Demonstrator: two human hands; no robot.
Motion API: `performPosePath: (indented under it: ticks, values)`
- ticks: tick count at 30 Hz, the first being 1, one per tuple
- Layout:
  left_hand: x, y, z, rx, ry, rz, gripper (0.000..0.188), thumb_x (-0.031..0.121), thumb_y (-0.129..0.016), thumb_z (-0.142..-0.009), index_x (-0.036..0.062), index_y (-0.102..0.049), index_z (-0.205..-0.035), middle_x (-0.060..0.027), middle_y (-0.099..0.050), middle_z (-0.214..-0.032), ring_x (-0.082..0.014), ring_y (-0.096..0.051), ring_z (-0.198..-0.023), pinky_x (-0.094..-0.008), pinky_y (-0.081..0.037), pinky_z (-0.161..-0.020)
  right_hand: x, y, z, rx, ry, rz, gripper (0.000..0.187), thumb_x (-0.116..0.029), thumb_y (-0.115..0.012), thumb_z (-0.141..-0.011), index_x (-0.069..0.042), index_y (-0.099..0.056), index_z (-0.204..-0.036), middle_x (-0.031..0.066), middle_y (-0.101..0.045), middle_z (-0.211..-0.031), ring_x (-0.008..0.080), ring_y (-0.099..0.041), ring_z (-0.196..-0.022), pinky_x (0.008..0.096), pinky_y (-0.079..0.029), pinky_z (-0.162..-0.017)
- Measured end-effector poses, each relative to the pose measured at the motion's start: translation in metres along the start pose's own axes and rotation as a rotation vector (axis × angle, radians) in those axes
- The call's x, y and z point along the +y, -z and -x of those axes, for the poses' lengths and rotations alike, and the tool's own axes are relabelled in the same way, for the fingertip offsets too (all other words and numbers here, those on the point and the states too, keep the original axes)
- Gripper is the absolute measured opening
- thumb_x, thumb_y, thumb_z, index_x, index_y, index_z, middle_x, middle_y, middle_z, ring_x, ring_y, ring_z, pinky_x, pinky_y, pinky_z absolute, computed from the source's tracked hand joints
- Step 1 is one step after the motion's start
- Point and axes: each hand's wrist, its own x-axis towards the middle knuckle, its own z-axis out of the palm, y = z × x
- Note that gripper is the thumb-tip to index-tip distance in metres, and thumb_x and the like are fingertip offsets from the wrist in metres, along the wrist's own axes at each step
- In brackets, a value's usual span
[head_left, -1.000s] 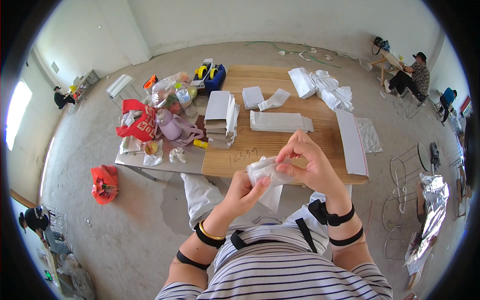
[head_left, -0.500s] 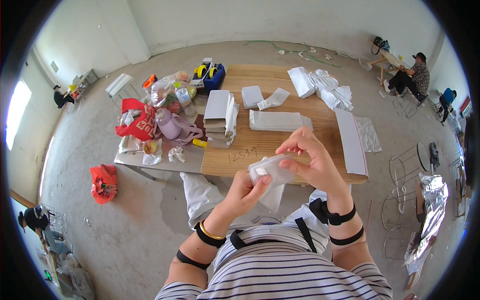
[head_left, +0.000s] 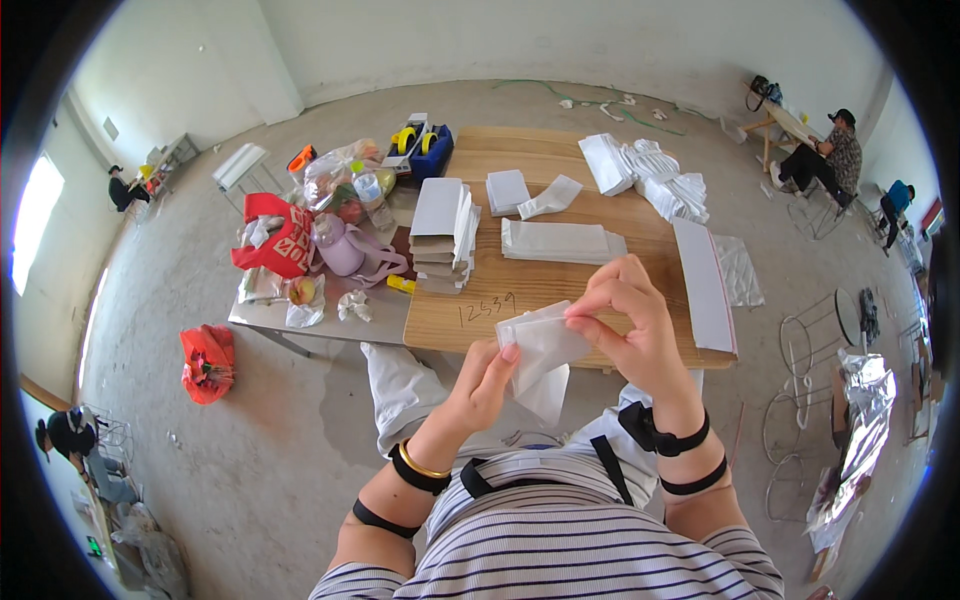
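Note:
Above the table's near edge, both hands hold a small translucent white bag (head_left: 548, 345), its lower part hanging toward my lap. My left hand (head_left: 478, 388) is closed on the bag's left side, thumb lying across it. My right hand (head_left: 632, 318) pinches its upper right corner between thumb and fingertips. Just beyond them on the wooden tabletop (head_left: 450, 325) lies a long stack of flat white sleeves (head_left: 560, 241). Farther back are a small stack of white cards (head_left: 507, 192) and a single folded white piece (head_left: 550, 197).
To the left rise stacked white cartons (head_left: 440, 225), a lilac bottle (head_left: 338, 245), a red bag (head_left: 275, 238) and blue tape dispensers (head_left: 431, 152). Bundled white pieces (head_left: 660, 180) lie at the far right, and a long white board (head_left: 704, 285) lines the right edge. Other people sit farther off.
My right hand's fingers have closed onto the bag's upper right corner. My left thumb has shifted up and left, and the small white patch near it no longer shows.

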Motion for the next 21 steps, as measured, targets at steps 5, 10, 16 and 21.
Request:
performPosePath:
  ticks: [5,10,16,21]
  values:
    - [-0.001,-0.002,0.000,0.054,0.027,0.121,0.053,0.041,-0.036,-0.098,-0.0046,-0.061,-0.109,-0.0045,-0.064,-0.088,-0.0108,-0.056,-0.076,-0.0239,-0.041,-0.066,-0.006,0.002,0.002,0.024,0.101,0.115,0.016,-0.003,-0.076,-0.070,-0.010,-0.068,-0.082,0.0026,-0.054,-0.082,0.0204,-0.049,-0.081,0.0311,-0.042,-0.072]
    - [-0.008,0.004,0.002,0.078,0.083,0.102,0.048,0.038,-0.037,-0.098,-0.0027,-0.061,-0.106,-0.0036,-0.065,-0.089,-0.0100,-0.058,-0.079,-0.0227,-0.043,-0.068,-0.003,0.001,0.003,0.010,0.058,0.034,0.016,-0.004,-0.077,-0.070,-0.010,-0.067,-0.081,0.0017,-0.057,-0.081,0.0188,-0.048,-0.079,0.0304,-0.041,-0.070]
    - [-0.007,-0.002,0.000,0.182,-0.003,0.211,0.047,0.033,-0.036,-0.102,-0.0058,-0.061,-0.097,-0.0006,-0.058,-0.071,-0.0075,-0.049,-0.064,-0.0222,-0.036,-0.055,-0.006,0.011,0.004,-0.112,-0.088,-0.102,0.013,-0.007,-0.076,-0.073,-0.008,-0.067,-0.083,-0.0009,-0.059,-0.074,0.0153,-0.048,-0.076,0.0273,-0.040,-0.069]
    - [0.005,0.001,0.000,0.046,-0.058,0.034,0.044,0.034,-0.039,-0.099,-0.0031,-0.062,-0.108,-0.0024,-0.063,-0.082,-0.0089,-0.054,-0.070,-0.0230,-0.040,-0.061,-0.011,0.003,-0.002,-0.027,-0.112,-0.183,0.015,-0.010,-0.077,-0.074,-0.009,-0.067,-0.085,0.0010,-0.054,-0.079,0.0156,-0.046,-0.076,0.0283,-0.039,-0.068]
